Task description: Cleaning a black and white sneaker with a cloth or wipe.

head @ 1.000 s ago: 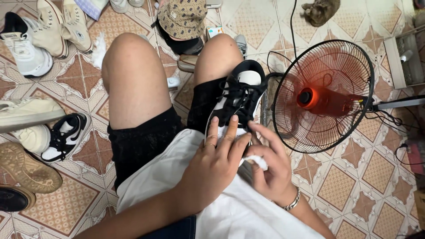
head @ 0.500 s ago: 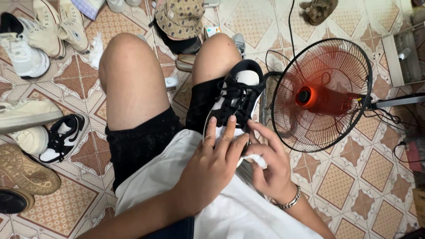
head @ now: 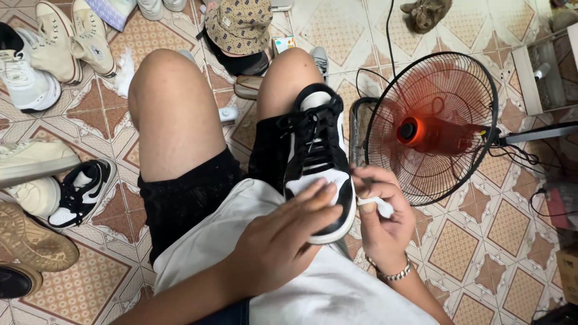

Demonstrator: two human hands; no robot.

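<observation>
The left hand point(head: 274, 244) lay low in the middle of the frame, its fingers stretched flat and closed over the inner side of a black-and-white sneaker point(head: 318, 159), thumb side pressed to the toe, steadying it on the person's lap. The right hand point(head: 379, 219), just right of the shoe's toe, was curled shut around a small white wipe point(head: 378, 205), with the fingertips pinching the wad against the edge of the sole; a silver bracelet point(head: 390, 274) circled its wrist. The sneaker rested lengthwise along the right thigh, toe toward the bottom of the frame and heel toward the knee, its black laces tied and its white sole turned to the right. Under it lay black shorts point(head: 192, 195) and a white shirt point(head: 313, 289) filling the lower centre. Right of the shoe, near the right hand, stood an electric fan point(head: 430, 129) with a black wire cage and an orange hub, its blades blurred, on a patterned tiled floor point(head: 475, 241). At the left edge lay a second black-and-white sneaker point(head: 81, 192), cream-coloured shoes point(head: 36, 159) and a brown upturned sole point(head: 33, 238). In the upper left were more pale high-top shoes point(head: 66, 39), and at the top centre a patterned bucket hat point(head: 241, 24) sat beyond the knees.
</observation>
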